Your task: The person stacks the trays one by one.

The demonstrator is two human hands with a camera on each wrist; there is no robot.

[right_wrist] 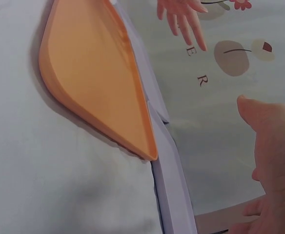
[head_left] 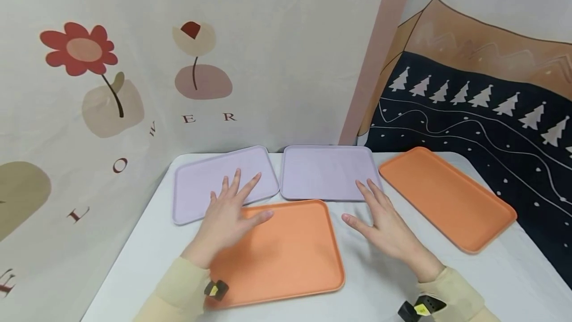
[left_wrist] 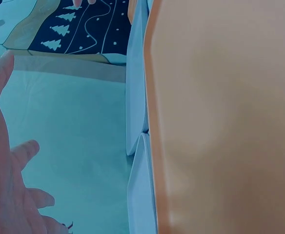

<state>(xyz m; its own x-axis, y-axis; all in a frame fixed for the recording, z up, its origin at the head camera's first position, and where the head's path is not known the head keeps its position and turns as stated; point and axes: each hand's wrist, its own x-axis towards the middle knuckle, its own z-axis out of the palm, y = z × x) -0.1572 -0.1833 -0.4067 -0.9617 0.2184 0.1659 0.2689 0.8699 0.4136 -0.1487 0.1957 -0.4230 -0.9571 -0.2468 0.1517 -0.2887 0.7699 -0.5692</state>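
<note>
We're hovering L hand (head_left: 229, 220) & R hand (head_left: 388, 225) spread & empty, w/ near orange tray (head_left: 286, 257) lying on table (head_left: 134, 272) partly under L hand, prob. light, stiff, slick-ish, best held by side rims (head_left: 337, 245).

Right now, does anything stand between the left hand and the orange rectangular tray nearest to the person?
Nothing visible does. The left hand hovers, spread open, apart from the orange rectangular tray; the left wrist view shows a gap between them. The light purple rectangular tray on the left lies farther back, not between.
</note>
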